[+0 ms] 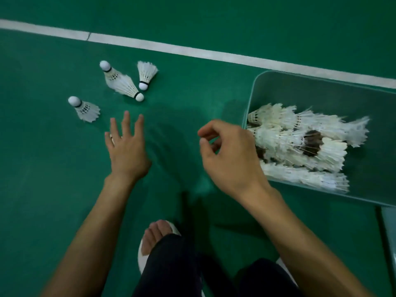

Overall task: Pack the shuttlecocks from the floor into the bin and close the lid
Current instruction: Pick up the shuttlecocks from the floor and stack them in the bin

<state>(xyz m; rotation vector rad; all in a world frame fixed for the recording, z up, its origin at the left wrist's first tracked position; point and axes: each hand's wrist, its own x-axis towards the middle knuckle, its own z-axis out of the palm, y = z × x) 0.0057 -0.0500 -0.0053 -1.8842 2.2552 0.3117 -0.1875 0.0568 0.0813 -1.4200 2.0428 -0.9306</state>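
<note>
Several white feather shuttlecocks lie on the green court floor at upper left: one alone (84, 108), a nested pair (122, 81) lying end to end, and one (145, 74) with its cork pointing toward me. My left hand (126, 146) hovers just below them, palm down, fingers spread, holding nothing. A translucent green bin (321, 86) stands at the right, holding a pile of shuttlecocks (300, 144). My right hand (229, 155) hangs at the bin's left edge, fingers loosely curled and empty. No lid is clearly visible.
A white court line (192, 51) runs diagonally behind the shuttlecocks and the bin. My foot in a white slipper (158, 239) and dark trouser legs are at the bottom centre. A pale green edge (389, 236) shows at the lower right.
</note>
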